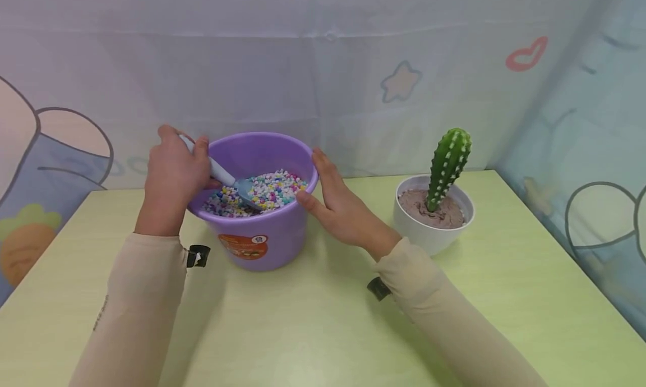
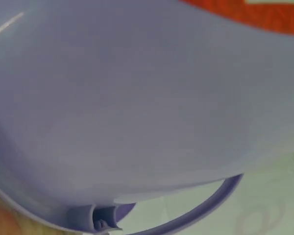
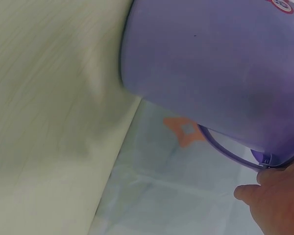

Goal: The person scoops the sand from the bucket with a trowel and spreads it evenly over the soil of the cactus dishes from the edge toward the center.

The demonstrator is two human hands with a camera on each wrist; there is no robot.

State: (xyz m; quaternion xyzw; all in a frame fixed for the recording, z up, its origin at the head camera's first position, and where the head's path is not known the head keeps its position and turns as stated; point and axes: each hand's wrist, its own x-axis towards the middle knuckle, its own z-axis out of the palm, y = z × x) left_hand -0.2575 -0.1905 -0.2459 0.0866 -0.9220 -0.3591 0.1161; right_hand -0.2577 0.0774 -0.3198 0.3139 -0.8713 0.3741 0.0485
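A purple bucket (image 1: 262, 238) stands on the table, partly filled with small multicoloured pebbles (image 1: 280, 186). My left hand (image 1: 174, 165) grips the pale handle of a small shovel (image 1: 222, 173) over the bucket's left rim. The shovel's blue-grey blade dips into the pebbles, its tip hidden among them. On the right side, my right hand (image 1: 345, 210) rests against the bucket's rim with fingers extended and thumb apart. In the right wrist view, part of that hand (image 3: 279, 196) touches the rim near the handle hinge. The left wrist view is mostly filled by the bucket wall (image 2: 137, 107).
Right of the bucket stands a white pot (image 1: 429, 233) of brown soil-like filling with a green cactus (image 1: 451, 168) upright in it. A printed cloth backdrop (image 1: 242, 84) hangs behind the pale yellow-green table (image 1: 282, 331). The bucket's handle (image 3: 230, 152) hangs down at its far side.
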